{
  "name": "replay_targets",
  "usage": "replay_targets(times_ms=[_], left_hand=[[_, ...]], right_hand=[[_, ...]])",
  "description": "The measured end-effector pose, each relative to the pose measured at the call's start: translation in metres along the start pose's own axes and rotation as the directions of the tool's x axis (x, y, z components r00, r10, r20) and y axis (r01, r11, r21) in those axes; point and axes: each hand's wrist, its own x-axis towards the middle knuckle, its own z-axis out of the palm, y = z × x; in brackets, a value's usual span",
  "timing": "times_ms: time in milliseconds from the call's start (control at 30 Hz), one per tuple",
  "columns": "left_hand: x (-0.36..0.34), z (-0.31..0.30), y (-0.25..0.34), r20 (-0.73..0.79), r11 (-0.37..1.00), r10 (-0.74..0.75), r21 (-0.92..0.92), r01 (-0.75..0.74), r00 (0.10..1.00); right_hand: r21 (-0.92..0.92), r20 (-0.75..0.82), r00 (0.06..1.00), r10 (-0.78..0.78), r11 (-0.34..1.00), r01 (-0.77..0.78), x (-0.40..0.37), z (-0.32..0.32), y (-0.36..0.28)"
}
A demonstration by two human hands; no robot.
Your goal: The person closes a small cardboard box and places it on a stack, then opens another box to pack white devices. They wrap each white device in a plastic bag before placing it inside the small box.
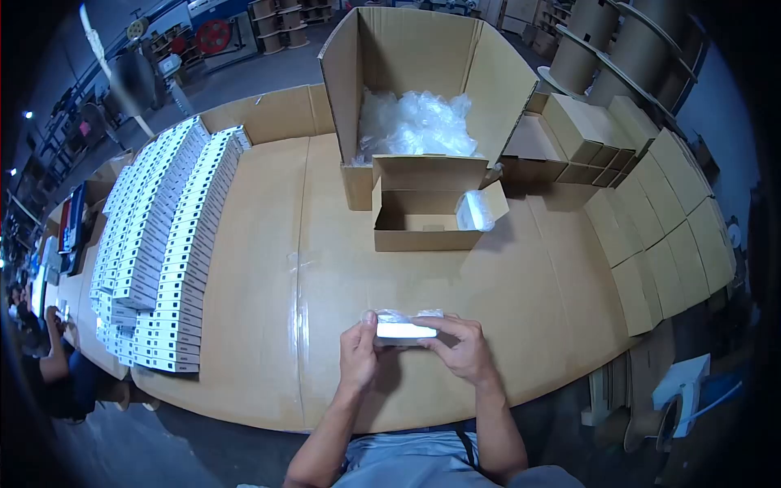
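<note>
Close to the front of the table, a small white box (405, 331) with clear plastic on its upper side is held level between both hands. My left hand (357, 351) grips its left end, thumb up along the edge. At the right end, my right hand (464, 350) pinches the box and plastic between thumb and fingers. Beyond them stands an open small brown carton (427, 241). A white item in clear wrap (474, 211) sits at that carton's right end, partly over its flap.
Behind is a large open carton (419, 41) with clear plastic bags (423, 122). Rows of stacked white boxes (181, 293) line the left side of the cardboard-covered table (260, 325). Brown cartons (643, 228) are stacked at right. Another person's arm (55, 354) shows far left.
</note>
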Motion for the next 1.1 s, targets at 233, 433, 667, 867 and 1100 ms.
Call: replay_targets(times_ms=[233,433,667,867,1100], left_hand=[[-0.003,0.0,0.017,0.143,0.985,0.071,0.145,-0.092,0.987],[-0.005,-0.002,0.026,0.385,0.866,0.118,0.411,-0.285,0.915],[0.002,-0.021,0.024,0.262,0.924,-0.103,0.383,-0.006,0.959],[-0.02,-0.067,0.066,0.115,0.815,0.304,0.483,-0.321,0.946],[-0.078,-0.151,0.124,-0.097,0.504,0.618,0.811,-0.297,0.781]], right_hand=[[-0.097,-0.027,1.0,-0.008,0.995,0.006,-0.004,-0.002,0.009],[-0.156,-0.056,0.994,-0.09,0.984,0.081,0.002,-0.009,-0.003],[-0.151,0.058,0.95,-0.307,0.938,0.312,0.015,-0.027,-0.001],[0.077,-0.623,0.777,-0.092,0.981,0.177,0.069,-0.04,0.023],[-0.3,-0.668,0.706,-0.234,0.953,0.032,0.121,-0.038,0.038]])
